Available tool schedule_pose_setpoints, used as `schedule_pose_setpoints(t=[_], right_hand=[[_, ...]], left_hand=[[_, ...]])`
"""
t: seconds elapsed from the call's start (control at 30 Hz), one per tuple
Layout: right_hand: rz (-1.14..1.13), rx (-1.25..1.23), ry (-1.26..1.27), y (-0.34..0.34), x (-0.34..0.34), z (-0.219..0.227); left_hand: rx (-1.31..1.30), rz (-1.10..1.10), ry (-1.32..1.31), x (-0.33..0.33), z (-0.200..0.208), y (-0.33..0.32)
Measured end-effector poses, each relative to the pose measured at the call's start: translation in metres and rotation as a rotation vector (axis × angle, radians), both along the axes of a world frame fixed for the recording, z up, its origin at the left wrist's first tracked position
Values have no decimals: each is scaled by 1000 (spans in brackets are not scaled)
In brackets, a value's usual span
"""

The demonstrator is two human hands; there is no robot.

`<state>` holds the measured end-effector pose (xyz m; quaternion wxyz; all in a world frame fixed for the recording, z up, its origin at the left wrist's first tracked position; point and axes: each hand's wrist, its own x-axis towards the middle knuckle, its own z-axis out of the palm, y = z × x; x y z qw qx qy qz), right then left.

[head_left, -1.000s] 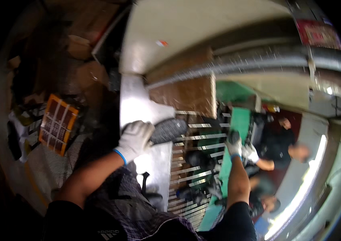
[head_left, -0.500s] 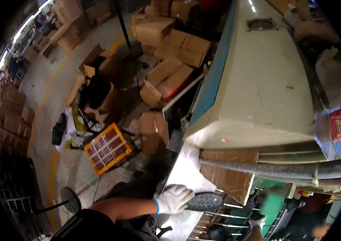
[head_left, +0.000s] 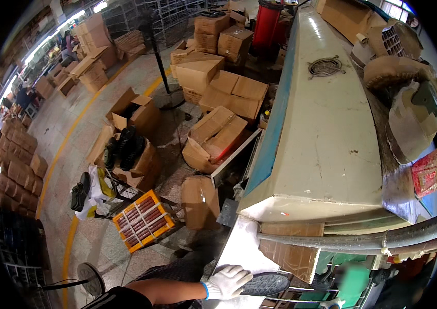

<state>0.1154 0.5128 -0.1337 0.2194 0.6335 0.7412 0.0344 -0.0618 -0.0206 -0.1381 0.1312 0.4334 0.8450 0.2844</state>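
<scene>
My left hand (head_left: 228, 282), in a white knit glove with a blue-edged cuff, lies over the near end of a black shoe sole (head_left: 266, 284). Its fingers are bent together against that end. The sole's patterned tread faces up, above the pale metal tabletop (head_left: 247, 250) and beside the metal bars of a rack. Low on the right, another white-gloved hand (head_left: 333, 304), apparently my right, reaches in at the rack. The picture's lower edge cuts it off, and its fingers cannot be made out. Close to it is a green shape (head_left: 353, 275), partly blurred.
A large cream machine housing (head_left: 326, 134) fills the right, with a grey pipe (head_left: 352, 242) and cardboard flap (head_left: 290, 255) below. Leftward on the floor are an orange-framed crate (head_left: 144, 221), cardboard boxes (head_left: 216, 139), black shoes (head_left: 126, 147) and a round-based stand (head_left: 91, 279).
The view has tilted up, so everything sits lower in the picture. My left hand keeps its place on the sole. The hand at the rack has slid mostly out of view.
</scene>
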Motion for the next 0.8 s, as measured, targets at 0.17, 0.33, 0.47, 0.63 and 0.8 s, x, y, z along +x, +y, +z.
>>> schedule_pose_setpoints(t=[0.17,0.33,0.47,0.63,0.8], right_hand=[[10,17,71,-14,12,12],[27,46,213,-42,22,35],[1,89,371,-91,49,64],[-106,89,589,-176,112,88],[152,147,371,-317,144,62]], left_hand=[[-46,-44,16,-1,1,1],[54,35,119,9,-14,0],[-54,-10,-24,17,-27,12],[-41,-135,-231,-15,43,-3],[52,-205,-116,-24,52,-23]])
